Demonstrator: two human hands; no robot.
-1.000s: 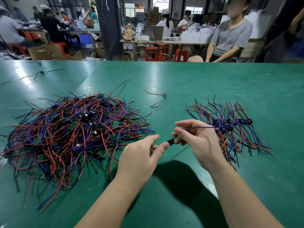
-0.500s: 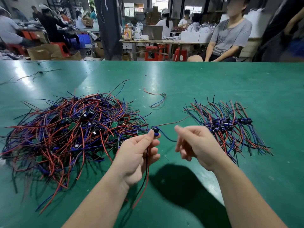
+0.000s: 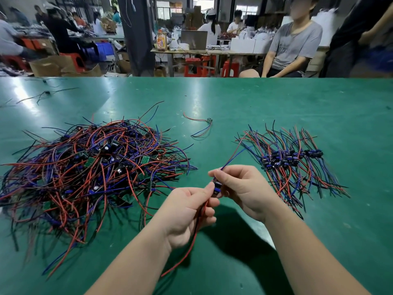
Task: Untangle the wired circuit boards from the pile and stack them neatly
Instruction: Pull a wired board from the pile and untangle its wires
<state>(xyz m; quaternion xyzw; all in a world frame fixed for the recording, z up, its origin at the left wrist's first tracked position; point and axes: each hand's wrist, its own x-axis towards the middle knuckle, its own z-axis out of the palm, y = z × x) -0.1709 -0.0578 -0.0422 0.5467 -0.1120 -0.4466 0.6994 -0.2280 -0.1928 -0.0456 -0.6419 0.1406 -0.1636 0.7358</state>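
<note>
Item: one wired circuit board (image 3: pixel 217 186), small and dark, mostly covered by fingertips so its face is unreadable. The left hand (image 3: pixel 187 211) pinches it from below with red and dark leads trailing through the palm, and the right hand (image 3: pixel 240 188) pinches it from above with red and blue leads rising past the thumb. Location: over the green table (image 3: pixel 255 107), between the tangled pile (image 3: pixel 89 169) at left and the stacked boards (image 3: pixel 291 160) at right. Change: half a second ago the right hand hung free beside it; both hands now meet on it.

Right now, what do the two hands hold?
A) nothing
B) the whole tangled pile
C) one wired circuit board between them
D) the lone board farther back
C: the left hand and right hand both pinch one wired circuit board, its red and blue wires trailing from their fingers.
</note>
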